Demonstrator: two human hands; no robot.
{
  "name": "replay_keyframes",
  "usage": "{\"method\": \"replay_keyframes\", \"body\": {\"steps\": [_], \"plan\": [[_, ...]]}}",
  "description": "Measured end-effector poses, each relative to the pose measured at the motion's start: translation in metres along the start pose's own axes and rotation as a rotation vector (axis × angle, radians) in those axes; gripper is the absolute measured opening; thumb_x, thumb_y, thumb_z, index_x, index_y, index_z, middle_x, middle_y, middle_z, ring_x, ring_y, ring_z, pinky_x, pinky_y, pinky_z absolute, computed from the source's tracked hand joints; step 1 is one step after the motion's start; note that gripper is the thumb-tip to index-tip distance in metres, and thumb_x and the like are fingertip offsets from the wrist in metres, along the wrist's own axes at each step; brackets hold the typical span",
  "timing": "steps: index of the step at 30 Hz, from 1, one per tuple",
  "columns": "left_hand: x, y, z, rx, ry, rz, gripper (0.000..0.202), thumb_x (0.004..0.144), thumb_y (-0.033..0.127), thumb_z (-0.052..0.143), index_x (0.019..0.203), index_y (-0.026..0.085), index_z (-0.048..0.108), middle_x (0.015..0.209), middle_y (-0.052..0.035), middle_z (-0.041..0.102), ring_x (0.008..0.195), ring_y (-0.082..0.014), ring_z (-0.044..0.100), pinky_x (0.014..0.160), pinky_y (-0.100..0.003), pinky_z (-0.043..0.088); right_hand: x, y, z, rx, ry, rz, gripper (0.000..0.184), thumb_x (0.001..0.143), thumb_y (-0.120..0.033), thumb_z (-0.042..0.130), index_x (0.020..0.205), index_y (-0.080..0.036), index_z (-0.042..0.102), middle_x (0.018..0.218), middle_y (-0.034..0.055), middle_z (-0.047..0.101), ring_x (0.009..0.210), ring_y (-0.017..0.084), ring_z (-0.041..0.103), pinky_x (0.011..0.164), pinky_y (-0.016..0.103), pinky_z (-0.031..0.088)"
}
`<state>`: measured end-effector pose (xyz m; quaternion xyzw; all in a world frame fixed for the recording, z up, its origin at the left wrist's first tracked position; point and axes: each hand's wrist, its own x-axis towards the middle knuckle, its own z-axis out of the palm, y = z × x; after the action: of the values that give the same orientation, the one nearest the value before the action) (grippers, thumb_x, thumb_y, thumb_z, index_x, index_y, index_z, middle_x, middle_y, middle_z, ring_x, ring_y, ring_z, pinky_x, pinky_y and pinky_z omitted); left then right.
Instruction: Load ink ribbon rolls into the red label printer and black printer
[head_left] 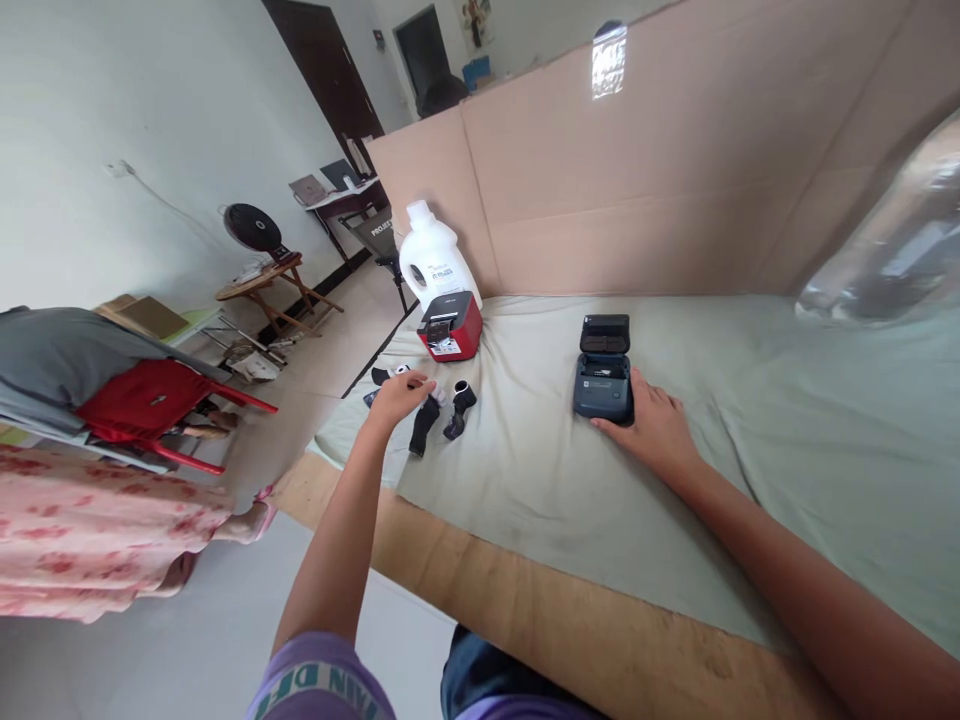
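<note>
You are reaching your left hand (pixel 401 395) out over a small cluster of black pieces (pixel 424 425) lying on the cloth (pixel 540 480). Your fingertips are curling down among them, and whether they are pinching one I cannot tell. Two of the pieces are lying just on the near side of your fingers. Your right hand (pixel 654 428) is resting against the dark printer (pixel 604 375), with the fingers lying together along its right side and the thumb spreading apart along its near edge, not clamping it. Beyond your left fingers a red printer (pixel 450 328) is sitting, with a white bottle (pixel 433 258) standing just behind it
</note>
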<state>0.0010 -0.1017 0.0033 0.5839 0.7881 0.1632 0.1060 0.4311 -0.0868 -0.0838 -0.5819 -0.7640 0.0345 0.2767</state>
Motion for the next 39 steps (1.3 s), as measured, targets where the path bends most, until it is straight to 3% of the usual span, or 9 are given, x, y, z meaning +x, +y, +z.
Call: {"method": "replay_keyframes", "body": {"steps": [6,10,14,16,20,24,29,34,39], "plan": [[-0.016,0.004,0.013,0.015,0.043,-0.029,0.035,0.079,0.042,0.068,0.110,0.024,0.072,0.103,-0.0050,0.077,0.093,-0.0233,0.069,0.081,-0.028,0.048,0.000,-0.002,-0.002,-0.019,-0.025,0.018,0.093,0.082,-0.064,0.058,0.152,-0.009,0.030,0.126,0.0219,0.065,0.112,0.040,0.060,0.093,0.048,0.041],[-0.036,0.029,0.003,0.034,0.208,0.011,0.028,0.079,0.033,0.066,0.106,0.024,0.072,0.097,-0.0039,0.075,0.091,-0.0232,0.069,0.074,-0.027,0.046,0.001,-0.002,-0.002,-0.007,-0.038,0.037,0.096,0.081,-0.064,0.061,0.153,-0.009,0.029,0.131,0.0227,0.063,0.115,0.041,0.059,0.095,0.050,0.043],[-0.068,0.082,0.004,0.052,0.392,0.243,0.029,0.085,0.029,0.061,0.113,0.026,0.068,0.106,-0.0042,0.070,0.089,-0.0207,0.066,0.075,-0.028,0.045,0.003,-0.020,-0.024,0.093,0.124,-0.022,0.086,0.084,-0.057,0.060,0.151,-0.011,0.036,0.148,0.0227,0.051,0.127,0.042,0.051,0.100,0.055,0.042],[-0.081,0.117,0.016,0.038,0.395,0.393,0.030,0.088,0.029,0.059,0.117,0.027,0.067,0.108,-0.0046,0.068,0.092,-0.0212,0.066,0.076,-0.028,0.044,0.007,-0.039,-0.044,0.266,0.133,-0.071,0.064,0.088,-0.051,0.057,0.141,-0.016,0.050,0.139,0.0182,0.060,0.122,0.037,0.056,0.100,0.051,0.044],[-0.086,0.190,0.051,0.025,0.293,0.704,0.030,0.091,0.029,0.059,0.120,0.026,0.066,0.106,-0.0068,0.068,0.100,-0.0241,0.063,0.081,-0.032,0.045,0.033,-0.069,-0.078,0.601,-0.139,0.003,0.036,0.085,-0.044,0.060,0.112,-0.021,0.066,0.101,0.0068,0.073,0.085,0.022,0.067,0.079,0.036,0.053],[-0.072,0.234,0.077,-0.106,0.302,0.781,0.037,0.090,0.028,0.062,0.127,0.025,0.064,0.115,-0.0092,0.068,0.109,-0.0273,0.059,0.093,-0.039,0.045,0.071,-0.058,-0.090,0.682,-0.228,0.151,0.023,0.071,-0.026,0.066,0.093,-0.020,0.065,0.075,0.0006,0.068,0.065,0.017,0.062,0.063,0.029,0.049],[-0.055,0.227,0.111,-0.525,0.319,0.649,0.045,0.090,0.034,0.062,0.134,0.024,0.056,0.135,-0.0099,0.060,0.121,-0.0243,0.057,0.106,-0.038,0.045,0.100,-0.028,-0.087,0.890,-0.222,0.299,0.025,0.067,-0.020,0.062,0.092,-0.019,0.061,0.061,-0.0028,0.060,0.053,0.012,0.054,0.051,0.024,0.038],[-0.046,0.204,0.152,-0.697,0.161,0.478,0.047,0.090,0.030,0.060,0.135,0.020,0.050,0.103,-0.0055,0.070,0.095,-0.0189,0.064,0.097,-0.035,0.049,0.107,-0.012,-0.061,0.730,-0.222,0.265,0.026,0.067,-0.023,0.059,0.091,-0.017,0.066,0.078,0.0024,0.068,0.059,0.013,0.055,0.057,0.026,0.043],[-0.044,0.202,0.160,-0.689,0.159,0.510,0.038,0.090,0.027,0.058,0.128,0.020,0.055,0.085,-0.0012,0.064,0.089,-0.0169,0.061,0.093,-0.032,0.049,0.104,-0.003,-0.038,0.402,-0.192,0.083,0.028,0.070,-0.019,0.059,0.096,-0.016,0.070,0.095,0.0073,0.075,0.083,0.020,0.064,0.078,0.031,0.049]]}}
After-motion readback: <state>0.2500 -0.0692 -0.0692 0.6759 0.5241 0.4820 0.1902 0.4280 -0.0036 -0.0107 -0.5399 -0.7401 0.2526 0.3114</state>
